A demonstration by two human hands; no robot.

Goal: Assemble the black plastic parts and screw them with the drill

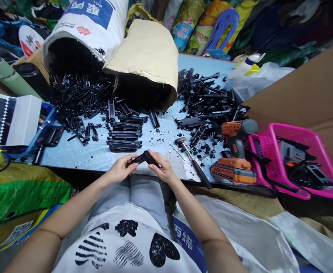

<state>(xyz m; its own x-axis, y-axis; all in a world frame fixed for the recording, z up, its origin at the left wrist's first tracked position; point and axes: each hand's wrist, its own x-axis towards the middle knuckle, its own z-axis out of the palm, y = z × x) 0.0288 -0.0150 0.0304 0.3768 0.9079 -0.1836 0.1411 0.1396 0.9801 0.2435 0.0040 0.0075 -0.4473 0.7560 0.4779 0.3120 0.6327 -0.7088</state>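
Note:
My left hand (123, 167) and my right hand (163, 167) meet at the table's front edge, both closed on one black hinged plastic part (144, 156). The left fingers pinch its left end, and the right fingers wrap its right end. It is bent in the middle, its two sections sloping down to either side. Just beyond my left hand lies a neat row of black folding plastic arms (125, 135). A hammer (193, 163) with a black handle rests to the right of my right hand, beside a thin metal rod (177, 152).
An orange cordless drill (234, 151) stands at the right, before a pink basket (311, 132) of parts. Heaps of black parts (79, 96) spill from a white sack (91, 34) and a tan sack (146, 53). A blue tray (48, 113) sits at the left.

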